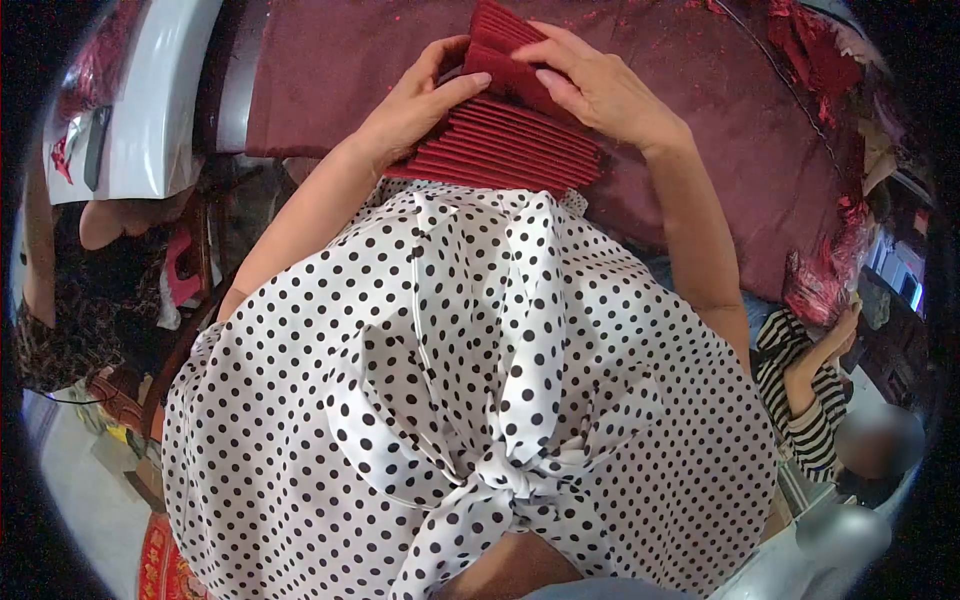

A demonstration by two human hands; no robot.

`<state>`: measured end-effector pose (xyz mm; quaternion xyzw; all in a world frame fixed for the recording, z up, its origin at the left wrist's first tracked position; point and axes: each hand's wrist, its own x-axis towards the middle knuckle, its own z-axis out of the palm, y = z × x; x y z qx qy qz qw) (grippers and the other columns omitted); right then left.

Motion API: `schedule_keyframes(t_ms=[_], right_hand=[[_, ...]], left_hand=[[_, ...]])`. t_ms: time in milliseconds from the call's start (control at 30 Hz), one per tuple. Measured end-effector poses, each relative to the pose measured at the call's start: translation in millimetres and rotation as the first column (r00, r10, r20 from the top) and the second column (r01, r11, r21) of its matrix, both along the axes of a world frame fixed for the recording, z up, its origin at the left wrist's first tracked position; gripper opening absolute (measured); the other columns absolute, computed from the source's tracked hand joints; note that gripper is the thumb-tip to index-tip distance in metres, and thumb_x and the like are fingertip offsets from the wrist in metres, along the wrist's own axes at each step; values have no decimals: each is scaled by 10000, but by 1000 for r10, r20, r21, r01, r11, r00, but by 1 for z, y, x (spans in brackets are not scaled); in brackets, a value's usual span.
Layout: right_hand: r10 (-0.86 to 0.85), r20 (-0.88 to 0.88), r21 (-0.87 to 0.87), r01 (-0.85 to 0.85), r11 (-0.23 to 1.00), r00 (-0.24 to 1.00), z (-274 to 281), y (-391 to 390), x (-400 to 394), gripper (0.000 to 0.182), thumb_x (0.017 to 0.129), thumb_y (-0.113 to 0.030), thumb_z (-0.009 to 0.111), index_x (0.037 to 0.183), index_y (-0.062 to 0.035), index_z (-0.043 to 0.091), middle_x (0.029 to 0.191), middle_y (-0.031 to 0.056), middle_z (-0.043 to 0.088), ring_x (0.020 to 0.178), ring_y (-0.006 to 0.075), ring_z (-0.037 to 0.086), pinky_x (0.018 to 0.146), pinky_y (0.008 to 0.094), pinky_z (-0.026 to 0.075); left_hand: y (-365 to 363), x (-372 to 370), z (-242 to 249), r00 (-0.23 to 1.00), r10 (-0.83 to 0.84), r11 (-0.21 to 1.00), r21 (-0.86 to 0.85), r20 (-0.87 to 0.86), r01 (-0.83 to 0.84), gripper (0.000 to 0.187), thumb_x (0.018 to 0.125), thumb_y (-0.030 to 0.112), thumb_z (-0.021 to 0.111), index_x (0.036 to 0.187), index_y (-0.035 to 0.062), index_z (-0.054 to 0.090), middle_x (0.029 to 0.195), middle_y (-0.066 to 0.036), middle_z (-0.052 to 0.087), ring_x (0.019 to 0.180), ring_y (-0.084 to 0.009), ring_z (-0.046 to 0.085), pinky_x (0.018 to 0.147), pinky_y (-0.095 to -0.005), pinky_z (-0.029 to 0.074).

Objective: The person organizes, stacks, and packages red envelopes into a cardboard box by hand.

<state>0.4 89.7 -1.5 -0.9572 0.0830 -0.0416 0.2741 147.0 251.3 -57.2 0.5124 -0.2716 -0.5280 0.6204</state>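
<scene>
Two bare hands work a fanned stack of dark red folded sheets point(510, 140) at the top centre of the view. The left hand point(415, 105), at about 9 o'clock of the stack, curls its fingers over the stack's upper left edge and lays its thumb across the top sheet, gripping it. The right hand point(590, 85), at about 2 o'clock of the stack, presses flat fingers point(545, 75) down on the raised upper sheets, pinning them rather than clenching. The sheets overlap like steps, each edge showing just below the one above, and the stack rests on a maroon cloth-covered table point(700, 150), its lower edge touching the person's chest.

At 6 o'clock of the stack, a white blouse with black polka dots point(470, 400) fills the middle of the frame, tied in a knot point(500, 480) near the bottom. Red scraps point(815, 50) litter the table at 2 o'clock, and crumpled red foil point(825, 280) lies near the table's edge at 4 o'clock. A white machine housing point(150, 100) stands at 9 o'clock, well apart from the hands. Below it a seated person in dark patterned clothing point(70, 310) is partly visible. At 4 o'clock, a second person in a striped top point(810, 390) sits beside the table, one hand raised.
</scene>
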Motion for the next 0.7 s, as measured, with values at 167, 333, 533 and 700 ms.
schedule_keyframes(t_ms=[167, 333, 533, 700], right_hand=[[50, -20, 115, -47, 992, 999, 0, -3, 0, 196, 861, -213, 511, 1039, -178, 585, 1342, 122, 418, 938, 333, 602, 827, 400, 484], [168, -75, 79, -162, 984, 983, 10, 1, 0, 282, 792, -373, 623, 998, -182, 600, 1382, 115, 370, 1100, 356, 515, 900, 391, 439], [190, -106, 172, -170, 970, 976, 7, -3, 2, 270, 808, -363, 612, 1006, -180, 591, 1388, 102, 360, 1072, 344, 535, 874, 377, 456], [128, -152, 102, -113, 988, 980, 6, -3, 4, 259, 835, -273, 570, 1078, -188, 541, 1367, 112, 373, 1007, 360, 563, 833, 402, 480]], left_hand=[[-1, 2, -3, 1000, 8, 999, 36, -5, -7, 520, 882, 214, 575, 1314, 36, 347, 1168, -109, 529, 1037, -160, 530, 878, -265, 439], [1, 3, -4, 1000, 25, 997, 68, -16, -24, 539, 880, 250, 581, 1318, 45, 343, 1171, -114, 529, 1044, -164, 532, 879, -266, 443], [3, 6, -6, 984, 1, 999, 44, -179, 7, 694, 831, 300, 647, 1327, -31, 293, 1259, -157, 450, 1150, -203, 456, 953, -290, 384], [4, 4, -6, 997, -66, 998, -24, -26, 66, 765, 783, 170, 690, 1354, -43, 229, 1290, -156, 420, 1172, -215, 435, 995, -304, 350]])
